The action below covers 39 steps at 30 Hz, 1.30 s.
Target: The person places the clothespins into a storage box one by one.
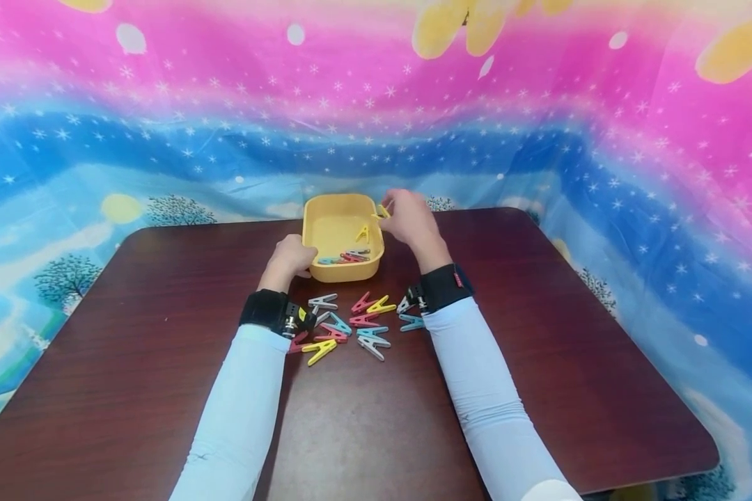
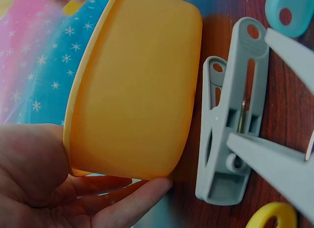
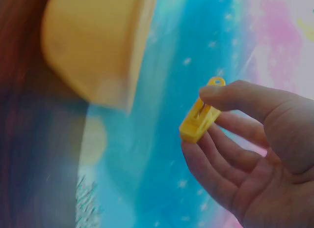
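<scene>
A yellow plastic basket (image 1: 345, 273) stands at the far middle of the table. My left hand (image 1: 290, 257) grips its near left corner, thumb over the rim and fingers beneath in the left wrist view. Beside the far right rim, my right hand (image 1: 411, 221) pinches a yellow clothespin (image 3: 200, 119) between thumb and fingers, off the table. Inside the basket, another yellow clothespin (image 1: 363, 234) leans near the right wall. Red, blue and grey clothespins (image 1: 354, 257) lie at its near end.
Several loose clothespins, such as a yellow one (image 1: 320, 350) and a grey one (image 1: 372, 346), lie on the dark table (image 1: 376, 431) between my forearms. A grey clothespin (image 2: 230, 120) is close to my left wrist. A patterned cloth (image 1: 351, 139) hangs behind the table.
</scene>
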### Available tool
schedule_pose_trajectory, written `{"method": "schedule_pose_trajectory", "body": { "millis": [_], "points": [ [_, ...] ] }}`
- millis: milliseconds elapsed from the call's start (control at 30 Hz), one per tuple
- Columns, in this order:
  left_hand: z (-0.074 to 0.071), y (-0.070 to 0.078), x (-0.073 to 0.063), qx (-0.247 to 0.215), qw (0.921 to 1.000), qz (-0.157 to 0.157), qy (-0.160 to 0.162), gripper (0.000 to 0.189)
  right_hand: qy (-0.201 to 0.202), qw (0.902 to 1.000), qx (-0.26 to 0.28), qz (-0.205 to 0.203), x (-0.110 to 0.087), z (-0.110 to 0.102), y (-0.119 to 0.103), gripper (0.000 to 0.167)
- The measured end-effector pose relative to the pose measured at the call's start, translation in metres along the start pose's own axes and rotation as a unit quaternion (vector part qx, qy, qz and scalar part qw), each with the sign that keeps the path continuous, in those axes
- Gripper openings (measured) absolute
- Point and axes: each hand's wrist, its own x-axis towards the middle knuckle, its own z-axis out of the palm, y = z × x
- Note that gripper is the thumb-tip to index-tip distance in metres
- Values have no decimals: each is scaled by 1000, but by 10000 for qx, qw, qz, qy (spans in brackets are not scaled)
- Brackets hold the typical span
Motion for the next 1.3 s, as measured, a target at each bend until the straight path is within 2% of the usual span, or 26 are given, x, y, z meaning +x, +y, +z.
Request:
{"method": "schedule_pose_trajectory", "body": {
  "millis": [233, 400, 500, 700, 833, 1067, 1300],
  "points": [
    [-1, 1, 0, -8, 10000, 27, -86, 46, -741, 9965, 120, -381, 5, 16, -31, 41],
    [-3, 0, 0, 35, 9999, 47, -92, 45, -980, 9940, 194, -440, 11, 32, -40, 43],
    [-4, -1, 1, 59, 10000, 56, -24, 42, -977, 9935, 107, -581, 14, 44, -44, 43],
    [-1, -3, 4, 72, 9999, 105, 43, 40, -669, 9950, -218, -711, 19, 64, -43, 31],
    [0, -3, 3, 140, 9999, 55, 42, 40, -710, 9944, -332, -711, 20, 74, -40, 30],
    [0, -1, 3, 118, 9999, 74, 23, 40, -703, 9956, -290, -545, 21, 81, -39, 28],
    [-2, -1, 6, 157, 9999, 31, -4, 39, -710, 9956, -137, -596, 26, 90, -39, 26]
  ]
}}
